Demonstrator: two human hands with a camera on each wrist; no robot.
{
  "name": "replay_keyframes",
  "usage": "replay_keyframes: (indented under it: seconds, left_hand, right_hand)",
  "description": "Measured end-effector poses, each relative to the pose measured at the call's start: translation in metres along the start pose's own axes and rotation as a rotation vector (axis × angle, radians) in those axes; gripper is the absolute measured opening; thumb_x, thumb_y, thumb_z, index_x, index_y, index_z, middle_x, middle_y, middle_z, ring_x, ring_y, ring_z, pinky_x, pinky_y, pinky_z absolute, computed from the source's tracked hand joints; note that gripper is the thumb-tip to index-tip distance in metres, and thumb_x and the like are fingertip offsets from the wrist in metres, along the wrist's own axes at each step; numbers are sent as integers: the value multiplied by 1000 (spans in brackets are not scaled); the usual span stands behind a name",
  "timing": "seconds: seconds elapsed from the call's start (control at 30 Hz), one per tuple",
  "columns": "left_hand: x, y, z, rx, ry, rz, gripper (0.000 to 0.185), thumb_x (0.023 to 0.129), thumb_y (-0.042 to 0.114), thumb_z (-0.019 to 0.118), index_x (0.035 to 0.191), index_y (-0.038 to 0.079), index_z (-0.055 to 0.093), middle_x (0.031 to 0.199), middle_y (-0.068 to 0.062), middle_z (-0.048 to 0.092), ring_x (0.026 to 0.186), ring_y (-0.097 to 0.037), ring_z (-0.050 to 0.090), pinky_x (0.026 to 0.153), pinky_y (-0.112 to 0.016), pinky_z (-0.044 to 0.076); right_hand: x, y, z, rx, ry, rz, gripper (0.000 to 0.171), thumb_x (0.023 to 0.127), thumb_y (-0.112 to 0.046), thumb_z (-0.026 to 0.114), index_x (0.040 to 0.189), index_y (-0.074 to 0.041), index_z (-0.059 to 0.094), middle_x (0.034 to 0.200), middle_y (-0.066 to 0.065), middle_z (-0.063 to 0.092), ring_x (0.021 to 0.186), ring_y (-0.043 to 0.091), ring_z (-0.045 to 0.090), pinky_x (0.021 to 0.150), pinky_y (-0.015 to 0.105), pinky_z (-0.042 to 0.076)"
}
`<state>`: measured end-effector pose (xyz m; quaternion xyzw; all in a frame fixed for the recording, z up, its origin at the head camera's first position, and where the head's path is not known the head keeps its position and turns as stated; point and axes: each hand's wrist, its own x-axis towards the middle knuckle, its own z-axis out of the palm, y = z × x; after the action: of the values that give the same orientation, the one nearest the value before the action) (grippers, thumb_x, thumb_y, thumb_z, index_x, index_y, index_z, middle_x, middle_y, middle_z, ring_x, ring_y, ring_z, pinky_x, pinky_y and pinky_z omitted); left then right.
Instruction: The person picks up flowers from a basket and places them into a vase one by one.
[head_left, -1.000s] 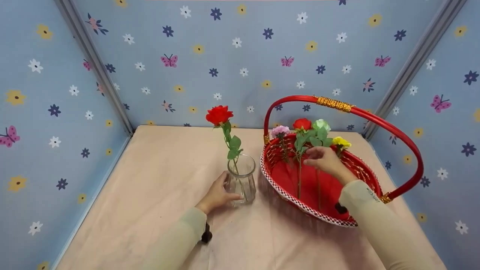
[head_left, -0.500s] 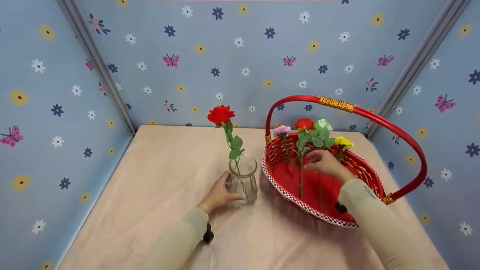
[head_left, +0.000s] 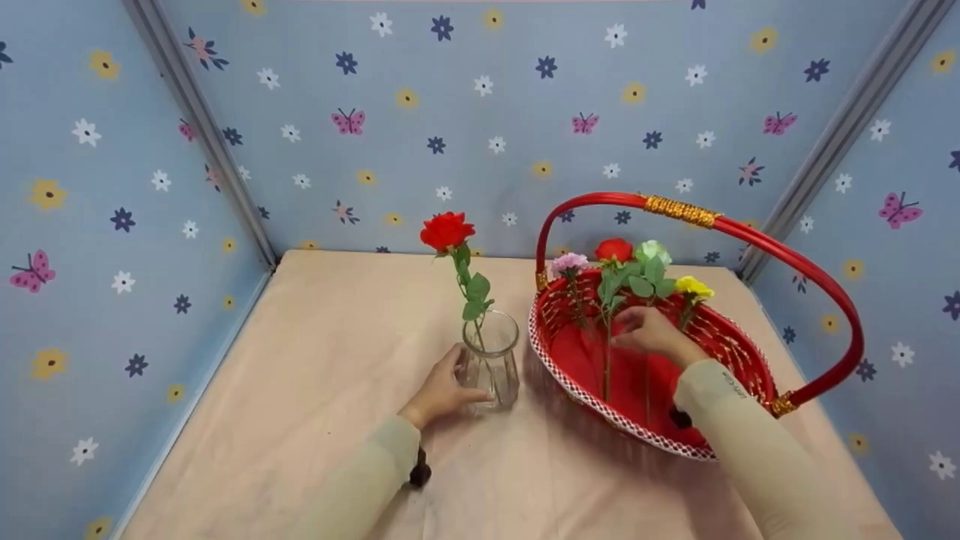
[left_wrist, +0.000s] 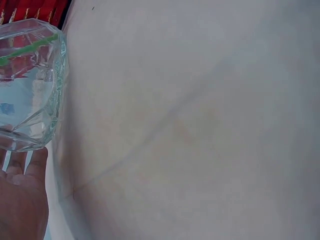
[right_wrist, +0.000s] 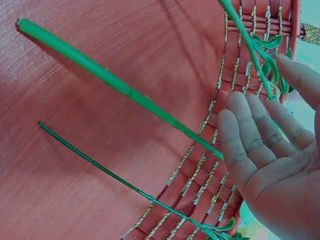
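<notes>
Left hand (head_left: 439,390) cups the glass vase (head_left: 491,360), right hand (head_left: 649,334) spread over basket (head_left: 622,427) stems (right_wrist: 125,90); sleeve print unreadable.

Flower stems (right_wrist: 125,90) flat in red basket (head_left: 585,394)
</notes>
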<state>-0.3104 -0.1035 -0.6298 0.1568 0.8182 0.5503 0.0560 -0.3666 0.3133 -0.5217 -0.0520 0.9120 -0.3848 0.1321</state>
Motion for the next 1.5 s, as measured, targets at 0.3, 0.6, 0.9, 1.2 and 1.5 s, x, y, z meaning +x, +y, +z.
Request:
replay_keyframes:
  seconds: [0.3,0.6,0.9,1.2,1.5]
  left_hand:
    - [1,-1,0,6,-3,12,96,76,31,101,154,16,48,159,-13,56,154,-34,49,128,-54,42]
    - [0,-1,-1,4,3,9,94,76,29,101,153,15,49,159,-13,57,153,-35,49,128,-54,41]
    - [1,-1,0,-15,0,-4,97,75,28,102,154,15,48,163,-14,54,155,-36,47,128,-56,41]
    - [1,-2,1,-2,1,-13,93,74,30,102,150,16,50,162,-15,55,155,-36,47,129,-55,40]
    - [1,-2,1,14,0,-35,92,76,30,101,150,18,49,162,-15,54,153,-38,48,128,-57,40]
  right_hand:
    - [3,3,7,100,-70,41,59,100,-12,77,148,11,51,116,21,71,95,29,75,81,38,66]
    - [8,2,16,219,-98,73,61,103,-6,69,154,13,42,121,27,72,95,26,77,87,45,68]
    - [7,0,21,355,-99,84,53,105,3,52,153,18,38,110,18,69,81,19,72,85,44,69]
    - [5,-4,23,451,-41,120,34,108,-1,53,139,11,46,101,10,62,79,20,70,76,37,67]
    - [6,-7,19,508,10,98,25,106,4,53,131,6,51,95,8,65,75,21,69,70,37,66]
